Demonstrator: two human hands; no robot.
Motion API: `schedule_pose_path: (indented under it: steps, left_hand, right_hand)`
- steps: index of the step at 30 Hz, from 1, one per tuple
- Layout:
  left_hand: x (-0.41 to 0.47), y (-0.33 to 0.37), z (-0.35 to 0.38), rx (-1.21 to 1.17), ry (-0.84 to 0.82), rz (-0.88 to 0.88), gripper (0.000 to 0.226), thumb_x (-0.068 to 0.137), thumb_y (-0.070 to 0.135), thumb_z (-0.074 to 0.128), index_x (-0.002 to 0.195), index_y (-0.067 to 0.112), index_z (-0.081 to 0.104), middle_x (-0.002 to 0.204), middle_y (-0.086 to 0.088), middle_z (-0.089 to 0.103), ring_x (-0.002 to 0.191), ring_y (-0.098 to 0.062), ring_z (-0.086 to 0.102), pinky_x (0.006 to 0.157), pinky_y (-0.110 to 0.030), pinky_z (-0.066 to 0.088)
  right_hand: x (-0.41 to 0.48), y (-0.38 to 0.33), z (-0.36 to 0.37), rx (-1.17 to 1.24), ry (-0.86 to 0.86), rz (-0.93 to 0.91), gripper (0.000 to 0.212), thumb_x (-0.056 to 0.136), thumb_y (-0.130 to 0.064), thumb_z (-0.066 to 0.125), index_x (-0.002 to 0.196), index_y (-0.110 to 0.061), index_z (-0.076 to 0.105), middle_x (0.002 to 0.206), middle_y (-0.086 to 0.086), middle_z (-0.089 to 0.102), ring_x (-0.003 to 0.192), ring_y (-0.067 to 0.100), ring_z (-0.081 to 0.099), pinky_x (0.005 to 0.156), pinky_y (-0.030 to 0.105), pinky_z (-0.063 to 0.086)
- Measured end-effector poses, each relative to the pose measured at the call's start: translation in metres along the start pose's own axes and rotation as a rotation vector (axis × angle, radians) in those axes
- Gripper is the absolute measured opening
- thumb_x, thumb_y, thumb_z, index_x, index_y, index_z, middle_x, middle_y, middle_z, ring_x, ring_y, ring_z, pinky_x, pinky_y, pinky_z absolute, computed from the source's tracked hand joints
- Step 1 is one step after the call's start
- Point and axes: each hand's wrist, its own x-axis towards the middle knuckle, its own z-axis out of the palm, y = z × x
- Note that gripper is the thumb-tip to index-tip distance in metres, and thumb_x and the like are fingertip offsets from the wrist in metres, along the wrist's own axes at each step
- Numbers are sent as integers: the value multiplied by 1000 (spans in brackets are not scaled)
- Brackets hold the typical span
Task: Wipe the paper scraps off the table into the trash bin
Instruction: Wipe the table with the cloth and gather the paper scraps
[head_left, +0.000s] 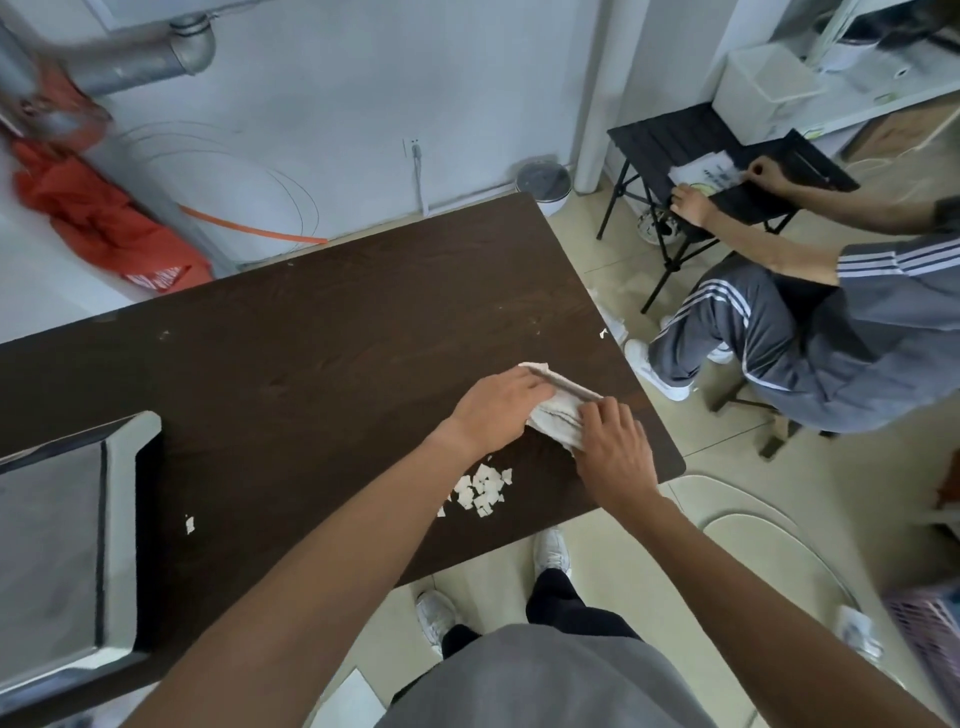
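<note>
The paper scraps (483, 491) lie heaped on the dark table (311, 338), near its front edge and just nearer the person than both hands (two strays sit well apart). The left hand (493, 410) and right hand (615, 452) each grip the folded white cloth (558, 413) between them.

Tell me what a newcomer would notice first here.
The left hand and right hand hold a white cloth near the dark table's right end. White scraps lie piled just nearer the wearer. At far right, another person sits in grey striped clothes.
</note>
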Motion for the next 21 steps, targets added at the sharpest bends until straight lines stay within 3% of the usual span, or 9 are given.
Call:
schedule_pose_path:
  steps: [3,8,13,18,21]
  left_hand:
    - [20,24,10,-4,10,72,44,79,-7,66,119,11,69,122,-6,69,122,-24,60,91,-41,57]
    - [13,34,29,-63,-48,96,47,86,-5,58,130,11,66,128,-6,66,126,-24,57,94,-42,54]
    - [-11,16,23,-65,-88,73,49,85,-5,56,129,13,66,128,-3,65,127,-21,55,93,-41,54]
    - [-38,-14,8,-9,-115,33,42,89,0,60,128,15,64,126,-1,66,126,-19,54,92,-44,55]
    - [-57,-28,1,27,-101,-1,36,94,7,59,128,16,64,129,0,65,127,-18,53,94,-40,54]
  right_hand:
    - [-18,19,-1,-9,-34,123,37,79,-22,73,106,-13,51,102,7,49,87,26,50,71,39,50]
    - [-44,4,4,73,-166,273,37,87,-35,68,107,-11,47,102,7,46,87,27,55,60,36,47]
    - [-45,-24,9,181,-176,213,35,87,-32,68,101,-6,49,95,11,49,76,32,60,56,36,44]
    - [-27,-61,10,274,-224,160,34,93,-32,59,108,-3,48,100,13,50,79,34,60,60,35,40]
    - [-20,-82,15,304,-250,112,35,93,-33,58,110,-5,47,103,13,51,81,36,62,63,39,47]
